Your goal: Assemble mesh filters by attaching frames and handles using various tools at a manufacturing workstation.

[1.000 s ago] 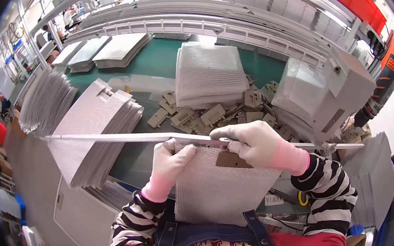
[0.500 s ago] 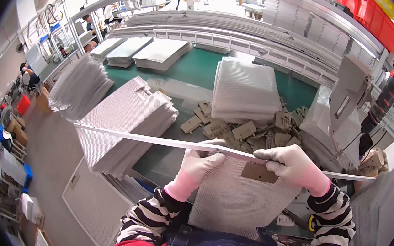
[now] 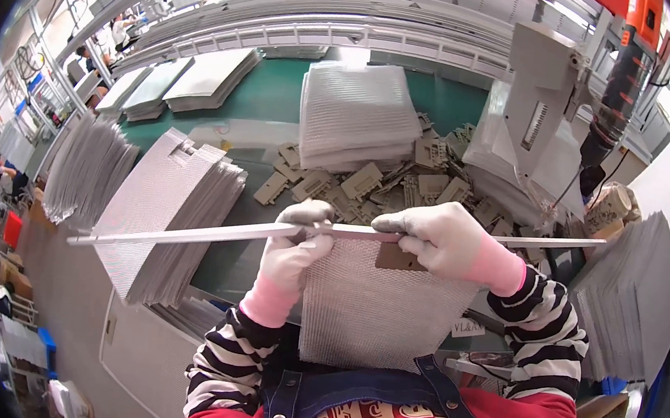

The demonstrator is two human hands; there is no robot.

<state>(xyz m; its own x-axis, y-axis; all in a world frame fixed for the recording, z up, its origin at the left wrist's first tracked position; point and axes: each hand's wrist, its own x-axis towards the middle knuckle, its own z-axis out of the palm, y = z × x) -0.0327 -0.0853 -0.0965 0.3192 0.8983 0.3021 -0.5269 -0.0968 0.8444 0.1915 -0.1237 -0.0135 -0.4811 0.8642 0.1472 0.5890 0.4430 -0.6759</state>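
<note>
— Two gloved hands were on that long thin metal strip (image 3: 210, 234), weren't they?

— Yes. The left hand (image 3: 296, 246) had its fingers curled shut around the strip near its middle, and the right hand (image 3: 440, 238) gripped it just beside, fingers folded over the top edge.

— Where did the strip lie?

— It ran nearly level across the view, from the far left, above the stack of mesh sheets (image 3: 167, 212), to the right past the right hand. It sat along the top edge of a grey mesh panel (image 3: 378, 307) that hung in front of the person's chest.

— Was anything else pinched there?

— A small brown card piece (image 3: 397, 257) showed just under the right hand, against the mesh. Whether the fingers clamped it, I could not tell.

— And beyond the hands?

— A green work surface (image 3: 269, 100) carried a pile of tan plastic clips (image 3: 370, 182), with another stack of white mesh (image 3: 357, 113) behind them. An orange power tool (image 3: 623, 72) hung at the upper right, well apart from both hands.
</note>
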